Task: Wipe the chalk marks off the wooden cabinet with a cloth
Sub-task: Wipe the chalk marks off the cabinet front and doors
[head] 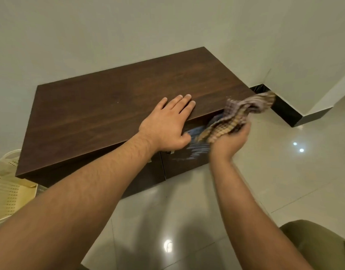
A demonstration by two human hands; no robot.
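Right hand [229, 140] grips cloth [238, 114] against chalk-marked cabinet [109, 106] front

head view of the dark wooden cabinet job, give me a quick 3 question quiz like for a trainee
1. True or false: the left hand lies flat on top of the dark brown wooden cabinet.
2. Which grips the crumpled checked cloth? A the left hand B the right hand
3. Fill in: the pale chalk marks are on the cabinet's ____ face.
Key: 1 true; 2 B; 3 front.
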